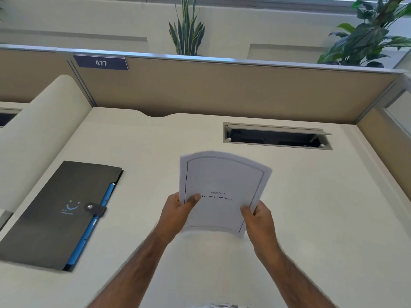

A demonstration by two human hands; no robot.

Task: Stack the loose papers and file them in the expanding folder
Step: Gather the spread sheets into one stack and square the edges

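Both hands are holding the papers (222, 192) above the desk (311, 207), near the middle of the scene. The left hand (178, 213) is gripping the stack's lower left edge, thumb lying across the top sheet, and the right hand (258, 221) is pinching the lower right corner, thumb on top and fingers hidden underneath. The stack is tilting up away from the person, its far edge bowing slightly, and the top sheet is showing a thin border line and a short printed title in the centre. Sheet edges are peeking out unevenly at the far and right sides. The folder (57, 214) is lying flat on the desk well to the left of the papers, dark-covered, with its snap strap (94, 207) fastened over the right edge and blue dividers (89, 230) showing along that side. Farther back on the right, a cable tray (275, 136) is sitting open in the desk. A partition (222, 90) carrying a tag (101, 62) reading 477 is running along the far edge, with plants (188, 32) standing behind it.
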